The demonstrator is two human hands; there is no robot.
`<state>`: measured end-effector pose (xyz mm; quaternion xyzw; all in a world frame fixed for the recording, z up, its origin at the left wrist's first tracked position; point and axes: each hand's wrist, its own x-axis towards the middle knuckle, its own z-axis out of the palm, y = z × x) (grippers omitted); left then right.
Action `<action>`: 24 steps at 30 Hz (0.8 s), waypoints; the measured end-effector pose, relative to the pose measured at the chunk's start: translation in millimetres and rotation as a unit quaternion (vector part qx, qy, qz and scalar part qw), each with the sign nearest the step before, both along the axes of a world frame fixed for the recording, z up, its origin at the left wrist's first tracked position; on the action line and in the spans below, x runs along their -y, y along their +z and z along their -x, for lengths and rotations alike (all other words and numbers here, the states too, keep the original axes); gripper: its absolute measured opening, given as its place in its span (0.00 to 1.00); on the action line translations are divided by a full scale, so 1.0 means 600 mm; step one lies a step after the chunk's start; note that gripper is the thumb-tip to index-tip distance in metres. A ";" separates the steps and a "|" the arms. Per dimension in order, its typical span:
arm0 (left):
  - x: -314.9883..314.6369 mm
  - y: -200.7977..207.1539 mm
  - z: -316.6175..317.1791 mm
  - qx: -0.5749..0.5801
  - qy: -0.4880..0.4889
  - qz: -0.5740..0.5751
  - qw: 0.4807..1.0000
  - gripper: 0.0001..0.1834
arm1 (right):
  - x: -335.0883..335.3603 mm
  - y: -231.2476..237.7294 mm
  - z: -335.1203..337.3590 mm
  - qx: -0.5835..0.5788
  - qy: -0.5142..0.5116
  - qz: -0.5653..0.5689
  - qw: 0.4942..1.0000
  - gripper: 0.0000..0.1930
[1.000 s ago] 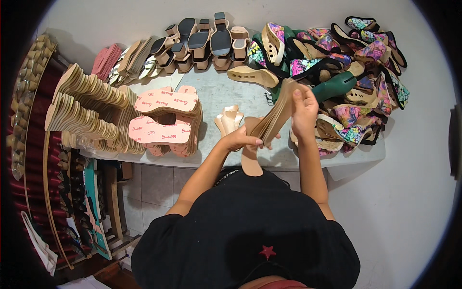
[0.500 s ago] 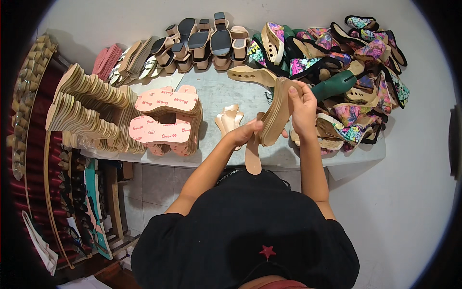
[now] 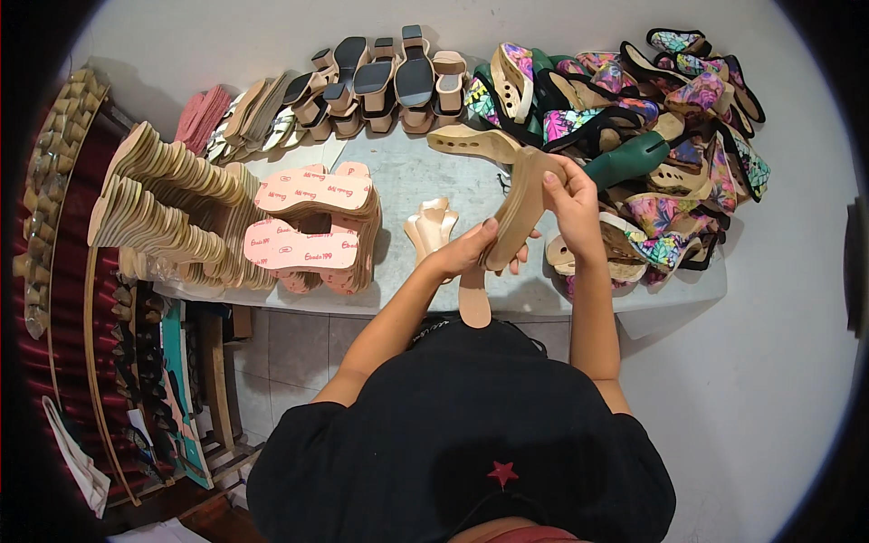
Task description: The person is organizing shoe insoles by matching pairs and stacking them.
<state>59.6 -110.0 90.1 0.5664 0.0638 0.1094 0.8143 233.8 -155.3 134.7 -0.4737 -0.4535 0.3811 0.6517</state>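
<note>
A thick stack of tan shoe insoles (image 3: 520, 210) is held tilted above the near side of the table, between my two hands. My left hand (image 3: 468, 250) is closed around its lower end, thumb on the face and fingertips showing past the far edge. Below that hand a single brown insole (image 3: 473, 306) hangs toward my shirt; its upper part is hidden. My right hand (image 3: 572, 197) grips the upper end, with its thumb lying on the top insole. Just left of the stack, pale moulded pieces (image 3: 429, 228) lie on the table.
Pink-topped insole stacks (image 3: 312, 193) and long rows of layered insoles (image 3: 154, 231) fill the table's (image 3: 398, 167) left. Black-soled heeled sandals (image 3: 376, 72) line the back. Floral wedge shoes (image 3: 665, 213) and a green shoe last (image 3: 629, 163) crowd the right. A rack (image 3: 195, 398) stands lower left.
My left hand has slid slightly up and further around the stack's lower end, its fingertips now showing beyond. The stack has turned a little, and more of the hanging insole is covered.
</note>
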 end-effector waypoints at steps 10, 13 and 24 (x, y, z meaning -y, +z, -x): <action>-0.030 -0.012 0.008 0.070 0.247 0.093 0.962 0.44 | 0.023 0.010 0.015 0.059 0.075 0.040 0.995 0.12; -0.026 -0.006 0.005 0.059 0.258 0.106 0.958 0.43 | 0.020 0.002 0.044 0.063 0.126 0.082 0.987 0.11; -0.052 -0.022 0.010 0.111 0.238 0.113 0.958 0.48 | 0.030 0.023 0.048 0.024 0.223 0.103 0.969 0.12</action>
